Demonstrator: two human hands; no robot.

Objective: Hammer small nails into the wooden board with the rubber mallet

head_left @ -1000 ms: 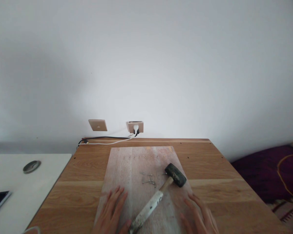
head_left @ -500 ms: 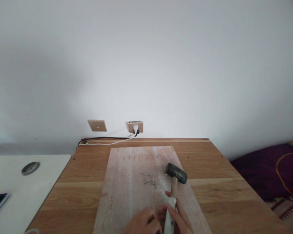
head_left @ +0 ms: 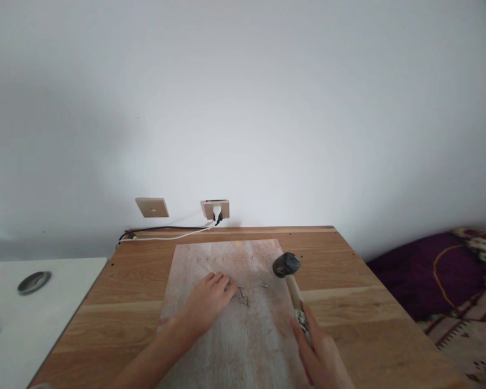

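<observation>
My right hand (head_left: 314, 343) grips the lower handle of a mallet (head_left: 294, 289) with a dark head and a pale wooden handle. The mallet head (head_left: 286, 265) is over the right edge of a pale worn board (head_left: 202, 351). My left hand (head_left: 210, 302) reaches across the board, fingers bent and close together at a small pile of nails (head_left: 243, 296). Its fingertips cover the pile's left side, so whatever they pinch is hidden. One nail (head_left: 263, 286) lies apart, to the right of the pile. A row of small dots (head_left: 233, 257) runs along the board's far end.
The board lies on a wooden table (head_left: 340, 324) against a white wall. Cables (head_left: 174, 237) run along the back edge to a socket (head_left: 216, 209). At left, a white table (head_left: 8, 313) carries a round dish (head_left: 34, 282). Purple fabric (head_left: 421, 275) lies at right.
My left hand has moved from beside the mallet handle forward and left to the nails. The mallet, now in my right hand alone, has swung its head upward and tilted left.
</observation>
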